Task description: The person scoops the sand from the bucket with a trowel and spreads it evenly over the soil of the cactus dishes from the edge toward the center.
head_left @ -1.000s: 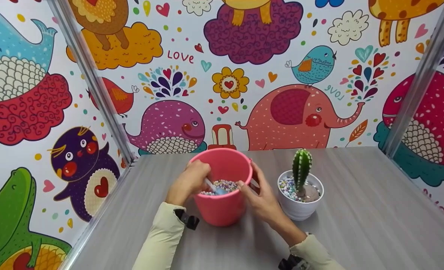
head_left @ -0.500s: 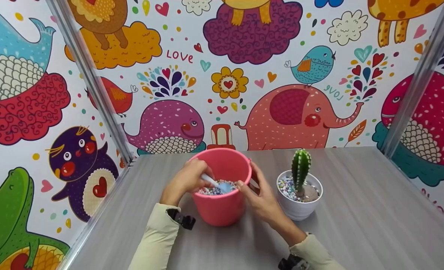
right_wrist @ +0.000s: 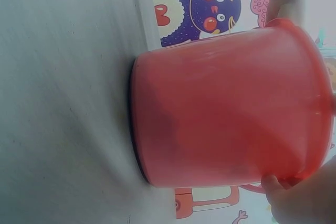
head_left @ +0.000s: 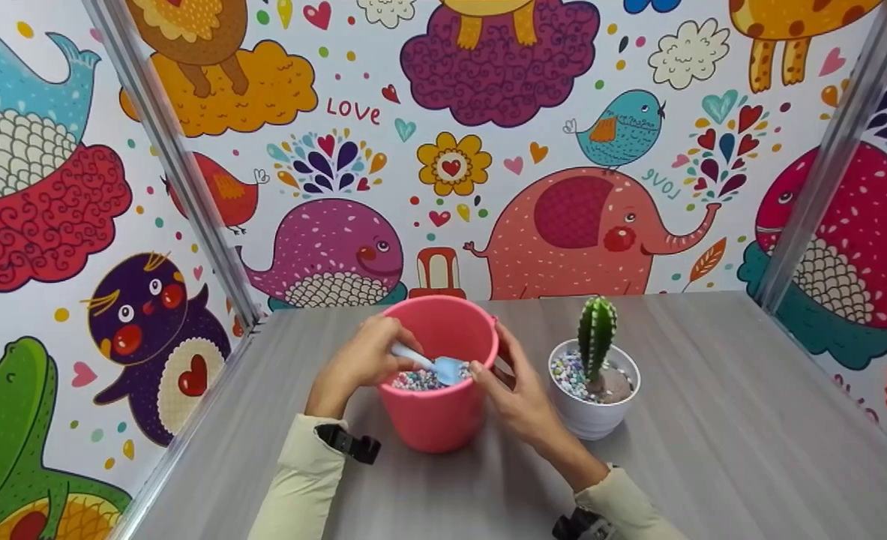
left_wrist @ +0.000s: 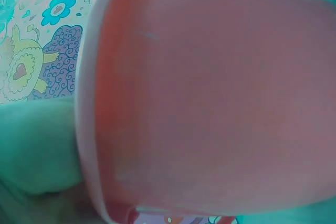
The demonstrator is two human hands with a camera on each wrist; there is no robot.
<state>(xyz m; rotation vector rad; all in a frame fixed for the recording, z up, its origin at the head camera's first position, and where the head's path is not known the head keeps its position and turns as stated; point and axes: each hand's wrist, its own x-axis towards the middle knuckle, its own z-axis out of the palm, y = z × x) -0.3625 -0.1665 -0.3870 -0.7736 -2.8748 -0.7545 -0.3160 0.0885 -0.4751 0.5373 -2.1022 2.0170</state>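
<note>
A pink bucket (head_left: 432, 424) stands upright on the table, with small multicoloured pebbles (head_left: 415, 381) inside. My left hand (head_left: 364, 356) reaches over its left rim and pinches the handle of a light blue toy shovel (head_left: 449, 370). The shovel's blade is over the pebbles, near the right inner wall. On the right side, my right hand (head_left: 518, 390) grips the bucket at the rim, thumb in front. The right wrist view shows those fingers (right_wrist: 273, 190) against the bucket's outer wall. In the left wrist view the bucket's side (left_wrist: 220, 98) fills most of the picture and hides the shovel.
Right of the bucket, a white pot (head_left: 594, 418) holds a green cactus (head_left: 597, 334) among similar pebbles and a brownish patch. Printed cartoon walls (head_left: 443, 217) with metal corner posts (head_left: 181, 172) enclose the grey table (head_left: 713, 420) at the back and sides.
My left hand has shifted left and drawn the shovel up, so its blade shows higher above the pebbles. My right hand keeps its hold on the bucket's rim.
</note>
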